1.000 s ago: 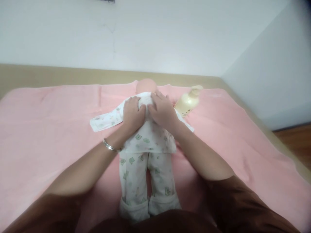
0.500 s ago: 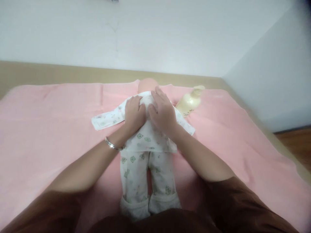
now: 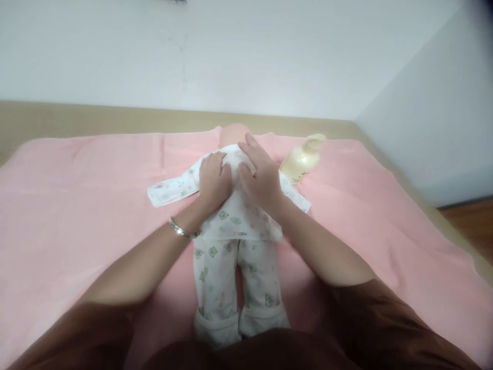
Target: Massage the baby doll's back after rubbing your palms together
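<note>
A baby doll (image 3: 234,134) lies stretched out on a pink blanket (image 3: 96,190), its head at the far end. It wears a white printed top (image 3: 231,221) and matching trousers (image 3: 219,277) with turned-up cuffs. My left hand (image 3: 215,180) rests on the left side of the doll's upper body, fingers laid over the cloth and thumb toward the middle. On the other side is my right hand (image 3: 262,177), its fingers stretched and thumb apart; whether its palm touches the cloth I cannot tell. Neither hand grasps anything. The doll's face is not visible.
A pale yellow pump bottle (image 3: 302,162) lies tilted on the blanket, beyond the doll's right-hand sleeve. Behind the blanket runs a tan edge (image 3: 115,117) against a white wall (image 3: 246,56). Brown floor (image 3: 470,223) shows at the far right.
My right hand's fingers have lifted and spread slightly from the doll's upper body. My left hand stays in place. The view has shifted a little.
</note>
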`<state>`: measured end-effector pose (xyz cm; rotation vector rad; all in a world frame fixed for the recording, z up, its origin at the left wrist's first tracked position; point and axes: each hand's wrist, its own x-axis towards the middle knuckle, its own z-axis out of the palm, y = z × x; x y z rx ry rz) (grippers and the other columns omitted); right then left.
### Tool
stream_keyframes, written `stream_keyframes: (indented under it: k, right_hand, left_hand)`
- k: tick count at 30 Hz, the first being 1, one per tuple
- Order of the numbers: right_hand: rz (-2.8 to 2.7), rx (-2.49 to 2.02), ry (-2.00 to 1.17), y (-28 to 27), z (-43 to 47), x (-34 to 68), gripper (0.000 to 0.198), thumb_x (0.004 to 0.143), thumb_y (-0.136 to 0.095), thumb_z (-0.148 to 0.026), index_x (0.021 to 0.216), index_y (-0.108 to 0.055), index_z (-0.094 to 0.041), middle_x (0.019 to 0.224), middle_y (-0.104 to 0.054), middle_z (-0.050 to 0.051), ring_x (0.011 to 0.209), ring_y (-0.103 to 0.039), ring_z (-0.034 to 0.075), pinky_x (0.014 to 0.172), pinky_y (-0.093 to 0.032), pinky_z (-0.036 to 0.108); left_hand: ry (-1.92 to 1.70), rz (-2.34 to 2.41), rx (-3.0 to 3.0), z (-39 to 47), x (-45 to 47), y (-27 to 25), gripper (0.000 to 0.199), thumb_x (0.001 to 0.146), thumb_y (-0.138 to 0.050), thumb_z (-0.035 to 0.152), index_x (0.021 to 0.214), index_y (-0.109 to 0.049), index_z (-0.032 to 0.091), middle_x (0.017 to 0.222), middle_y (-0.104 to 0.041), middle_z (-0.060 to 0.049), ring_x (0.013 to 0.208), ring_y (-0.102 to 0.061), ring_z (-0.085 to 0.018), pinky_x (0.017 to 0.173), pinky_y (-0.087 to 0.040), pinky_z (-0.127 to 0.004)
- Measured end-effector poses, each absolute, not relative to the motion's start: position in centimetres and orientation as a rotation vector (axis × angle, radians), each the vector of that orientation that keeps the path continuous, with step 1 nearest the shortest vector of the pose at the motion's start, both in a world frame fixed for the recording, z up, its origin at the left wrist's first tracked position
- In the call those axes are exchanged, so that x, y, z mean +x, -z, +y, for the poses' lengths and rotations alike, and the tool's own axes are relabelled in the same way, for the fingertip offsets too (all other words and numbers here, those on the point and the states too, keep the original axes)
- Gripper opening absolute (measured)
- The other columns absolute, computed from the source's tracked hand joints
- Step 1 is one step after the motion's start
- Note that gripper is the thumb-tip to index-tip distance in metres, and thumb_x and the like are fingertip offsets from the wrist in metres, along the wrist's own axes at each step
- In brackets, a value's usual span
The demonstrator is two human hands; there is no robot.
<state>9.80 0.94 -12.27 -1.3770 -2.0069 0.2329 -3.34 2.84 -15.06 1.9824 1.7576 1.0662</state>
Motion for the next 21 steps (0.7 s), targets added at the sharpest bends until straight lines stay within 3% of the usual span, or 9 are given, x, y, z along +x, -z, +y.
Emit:
stream_keyframes:
  k: [6,14,21]
  right_hand:
    - [-2.267,-1.339,-0.166,14.2,2.4,9.7,0.050,0.094,-0.036,-0.018,0.137,-0.060,-0.010,0.156,-0.049,0.014,0.152,-0.038,0.029,0.128,-0.029,0.054]
    - [-2.129,-1.401,-0.052,11.7,1.5,10.2,0.056,0.095,-0.035,-0.017,0.150,-0.044,-0.023,0.168,-0.030,0.005,0.161,-0.015,0.026,0.129,-0.020,0.063]
    - [-2.276,-1.546,-0.254,13.2,0.9,9.1,0.051,0.102,-0.032,-0.027,0.149,-0.046,-0.014,0.166,-0.032,0.014,0.156,-0.027,0.035,0.125,-0.026,0.065]
  left_hand:
    - [-1.112,1.756,1.953,2.8,-3.2,14.9,0.027,0.091,-0.032,0.021,0.091,-0.059,0.021,0.102,-0.068,-0.009,0.098,-0.059,-0.025,0.097,-0.047,-0.042]
    - [-1.100,1.767,1.933,2.6,-3.2,14.8,0.030,0.090,-0.033,0.022,0.098,-0.062,0.021,0.108,-0.068,-0.010,0.104,-0.059,-0.027,0.100,-0.046,-0.044]
    - [-1.134,1.749,1.951,2.9,-3.3,15.2,0.025,0.089,-0.036,0.023,0.089,-0.060,0.022,0.098,-0.069,-0.008,0.098,-0.060,-0.025,0.096,-0.049,-0.043]
